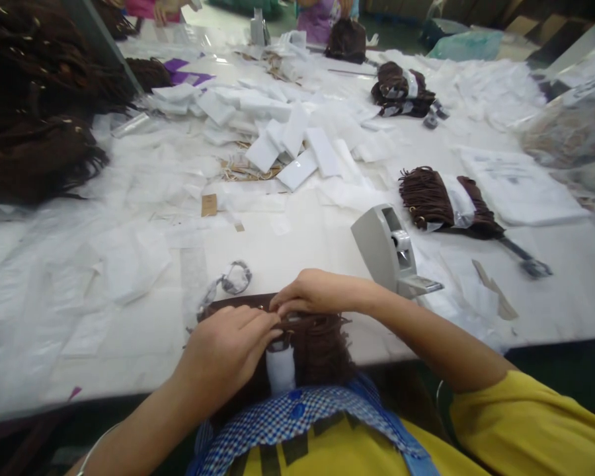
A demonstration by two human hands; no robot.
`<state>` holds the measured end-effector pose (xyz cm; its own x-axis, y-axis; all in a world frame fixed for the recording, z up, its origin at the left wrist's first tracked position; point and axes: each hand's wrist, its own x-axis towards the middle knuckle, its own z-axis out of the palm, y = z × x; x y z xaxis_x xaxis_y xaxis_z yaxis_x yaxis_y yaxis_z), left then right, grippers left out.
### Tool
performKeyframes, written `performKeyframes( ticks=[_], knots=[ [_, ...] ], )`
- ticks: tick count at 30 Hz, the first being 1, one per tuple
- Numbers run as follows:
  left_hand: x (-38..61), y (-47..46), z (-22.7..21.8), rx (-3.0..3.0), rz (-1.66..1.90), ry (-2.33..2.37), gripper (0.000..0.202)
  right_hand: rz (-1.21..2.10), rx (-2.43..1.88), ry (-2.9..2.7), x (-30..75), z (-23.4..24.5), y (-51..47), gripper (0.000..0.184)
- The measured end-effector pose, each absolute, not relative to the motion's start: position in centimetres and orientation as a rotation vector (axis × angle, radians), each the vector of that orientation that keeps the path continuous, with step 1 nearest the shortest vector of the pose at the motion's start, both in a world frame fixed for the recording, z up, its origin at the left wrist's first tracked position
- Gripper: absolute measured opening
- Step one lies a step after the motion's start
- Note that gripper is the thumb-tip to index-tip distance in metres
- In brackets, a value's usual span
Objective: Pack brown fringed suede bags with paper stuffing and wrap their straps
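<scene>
A dark brown fringed bag (322,344) lies at the front edge of the table, close against my body. A white band (281,367) wraps its middle. My left hand (228,344) is closed on the bag's upper edge, fingers pressed together. My right hand (310,291) pinches the same edge from the far side, and the fingertips of both hands nearly meet. What lies between the fingertips is too small to make out. Beyond my left hand, a plastic-wrapped strap end (235,276) curls on the table beside the bag.
A grey tape dispenser (381,251) stands just past my right forearm. Behind it lies another banded fringed bag (426,198). White packets (297,168) pile up mid-table. Brown bags (30,152) are heaped at left, with plastic sleeves (129,264) nearer. Co-workers stand across the table.
</scene>
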<state>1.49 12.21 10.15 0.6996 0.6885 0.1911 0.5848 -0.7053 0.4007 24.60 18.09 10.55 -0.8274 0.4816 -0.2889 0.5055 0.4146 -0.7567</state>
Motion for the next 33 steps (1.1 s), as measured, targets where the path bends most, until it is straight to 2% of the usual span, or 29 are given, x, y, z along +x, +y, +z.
performKeyframes(
  ticks=[4, 7, 10, 14, 17, 20, 23, 27, 33],
  knots=[
    [1.3, 14.2, 7.4, 2.465, 0.271, 1.293, 0.026, -1.450, 1.148, 2.573, 25.1, 11.0, 17.7, 0.048],
    [1.6, 15.4, 5.0, 2.393, 0.102, 1.357, 0.029, -1.296, 1.245, 2.629, 24.9, 9.0, 16.9, 0.047],
    [2.0, 15.8, 3.6, 2.390, 0.096, 1.359, 0.029, -1.094, 1.527, 2.602, 24.0, 6.4, 16.3, 0.045],
    [1.6, 15.0, 4.3, 2.394, 0.394, 1.396, 0.026, -0.952, 1.656, 2.705, 23.6, 5.2, 15.6, 0.041],
    [0.5, 12.4, 5.8, 2.388, 0.768, 1.422, 0.026, -0.804, 1.739, 2.912, 24.5, 6.4, 13.8, 0.043],
    [-1.0, 8.1, 6.5, 2.382, 0.928, 1.315, 0.032, -0.681, 1.892, 3.044, 26.1, 7.5, 10.0, 0.041],
    [-2.4, 3.9, 5.5, 2.456, 0.757, 1.143, 0.042, -0.765, 2.000, 2.992, 27.2, 6.9, 5.3, 0.046],
    [-2.9, 1.4, 2.5, 2.573, 0.486, 1.134, 0.055, -0.886, 2.010, 2.928, 26.8, 3.7, 1.5, 0.064],
    [-1.1, 3.1, 0.6, 2.459, 0.647, 1.346, 0.041, -0.879, 1.979, 3.076, 25.3, 1.0, 4.4, 0.064]
  ],
)
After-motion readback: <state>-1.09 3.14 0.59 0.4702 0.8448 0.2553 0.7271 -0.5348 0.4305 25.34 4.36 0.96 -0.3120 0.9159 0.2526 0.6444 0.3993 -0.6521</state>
